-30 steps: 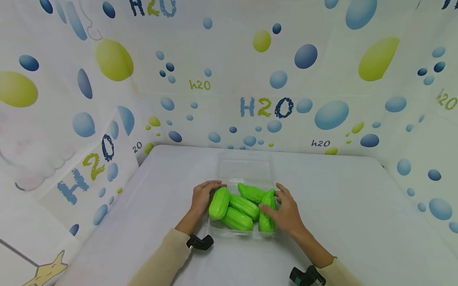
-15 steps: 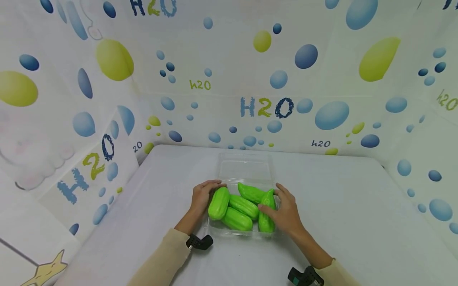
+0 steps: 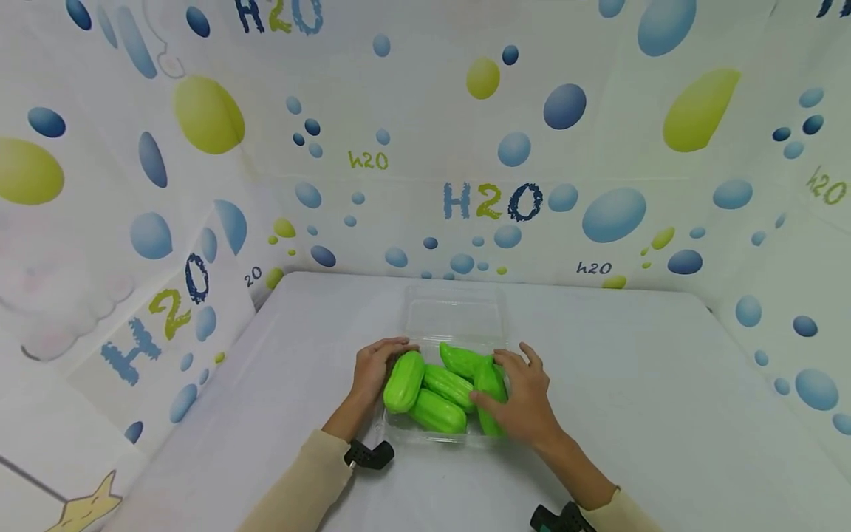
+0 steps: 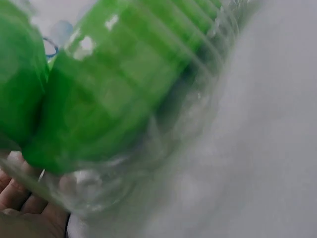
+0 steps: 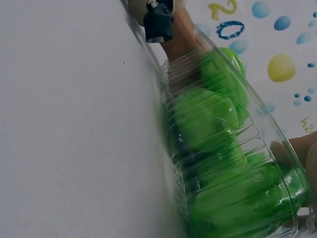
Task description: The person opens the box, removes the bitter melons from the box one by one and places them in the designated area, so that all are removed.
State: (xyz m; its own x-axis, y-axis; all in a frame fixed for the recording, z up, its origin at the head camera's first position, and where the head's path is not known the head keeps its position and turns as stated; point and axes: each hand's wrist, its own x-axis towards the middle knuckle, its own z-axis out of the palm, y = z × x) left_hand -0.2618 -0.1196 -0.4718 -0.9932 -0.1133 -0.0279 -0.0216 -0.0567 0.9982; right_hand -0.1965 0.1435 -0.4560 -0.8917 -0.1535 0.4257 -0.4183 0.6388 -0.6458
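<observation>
A clear plastic clamshell container [image 3: 425, 437] lies on the table with several bright green, glossy, ridged gourd-like vegetables inside. On its left side my left hand [image 3: 374, 373] grips the wall near the back corner; the left wrist view shows its fingers [image 4: 15, 193] behind the clear plastic. My right hand [image 3: 528, 395] spans the rightmost green gourd [image 3: 490, 384], thumb on its left side and fingertips at its narrow top end. Another gourd [image 3: 459, 358] with a pointed tip lies at the back. A thick one [image 3: 404, 380] sits at the left, partly on top of its neighbours.
The transparent lid [image 3: 455, 314] of the container lies folded back behind it. A white cloth covers the table [image 3: 319, 310]. Beyond the table's far edge hangs a backdrop [image 3: 412, 89] printed with blue and yellow-green bubbles.
The rightmost gourd has shifted slightly left, and my right hand has moved left with it, fingers closer in over its top. My left hand stays at the container's side.
</observation>
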